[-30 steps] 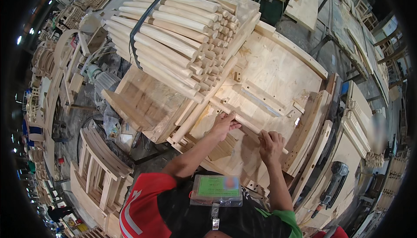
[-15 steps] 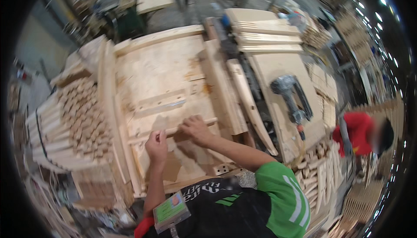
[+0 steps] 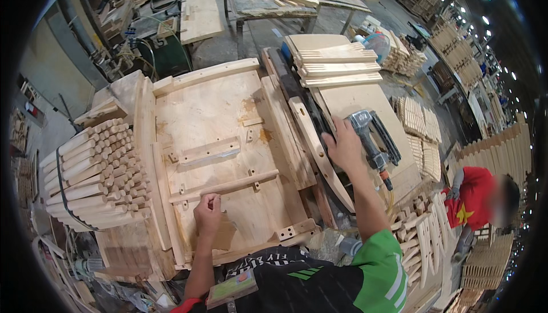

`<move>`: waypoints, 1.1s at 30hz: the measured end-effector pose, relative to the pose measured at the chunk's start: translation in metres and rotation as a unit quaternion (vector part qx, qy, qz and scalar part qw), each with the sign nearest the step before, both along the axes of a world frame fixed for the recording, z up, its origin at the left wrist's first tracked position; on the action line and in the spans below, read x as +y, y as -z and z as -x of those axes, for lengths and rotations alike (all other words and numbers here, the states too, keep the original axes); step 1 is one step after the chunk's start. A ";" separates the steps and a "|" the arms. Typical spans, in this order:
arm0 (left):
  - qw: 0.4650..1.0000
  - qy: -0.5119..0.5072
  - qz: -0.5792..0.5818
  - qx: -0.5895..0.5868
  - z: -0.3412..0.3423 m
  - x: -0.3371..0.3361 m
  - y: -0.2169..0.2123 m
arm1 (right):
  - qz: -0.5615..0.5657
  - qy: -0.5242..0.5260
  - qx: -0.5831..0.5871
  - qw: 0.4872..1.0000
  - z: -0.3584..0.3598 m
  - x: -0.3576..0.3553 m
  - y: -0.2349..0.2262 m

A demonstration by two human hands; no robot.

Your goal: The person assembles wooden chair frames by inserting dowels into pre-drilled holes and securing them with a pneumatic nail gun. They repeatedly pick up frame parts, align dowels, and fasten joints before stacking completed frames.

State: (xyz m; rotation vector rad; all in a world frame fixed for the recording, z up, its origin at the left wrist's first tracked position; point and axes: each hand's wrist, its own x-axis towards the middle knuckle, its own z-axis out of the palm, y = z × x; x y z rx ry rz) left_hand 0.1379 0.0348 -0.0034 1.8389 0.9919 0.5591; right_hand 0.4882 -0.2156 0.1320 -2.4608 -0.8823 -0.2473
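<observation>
A round wooden rod [image 3: 242, 182] lies across small wooden blocks on the plywood jig [image 3: 200, 99] in front of me. Just below its left part is my left hand [image 3: 206, 215], closed, thumb and fingers pressed together; whatever they may pinch is hidden. My right hand [image 3: 348, 148] hovers over the left edge of a brown board, fingers apart, holding nothing. It is between a curved wooden rail with holes [image 3: 321, 156] on its left and a grey nail gun [image 3: 368, 139] on its right. The nail gun lies on the brown board [image 3: 365, 96].
A strapped bundle of round wooden rods [image 3: 97, 176] stands at the left. Slatted pieces [image 3: 339, 64] are stacked on the board's far end. Curved wooden parts [image 3: 422, 239] fill the near right. Beyond them a person in a red shirt [image 3: 471, 196] bends over stacked wood.
My right hand has left the rod and moved right, toward the nail gun. The left hand has dropped slightly nearer to me, and the rod stays on the jig.
</observation>
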 end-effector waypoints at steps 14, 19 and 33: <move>0.997 -0.060 0.034 -0.021 0.027 -0.004 0.005 | 0.151 -0.058 -0.242 0.957 -0.159 0.123 -0.021; 0.999 -0.034 0.003 -0.038 0.014 -0.006 -0.002 | 0.061 -0.172 -0.269 0.946 -0.109 0.127 -0.040; 0.881 0.021 -0.424 -0.209 -0.134 0.042 -0.178 | -0.463 -0.252 0.036 0.849 0.056 0.100 -0.148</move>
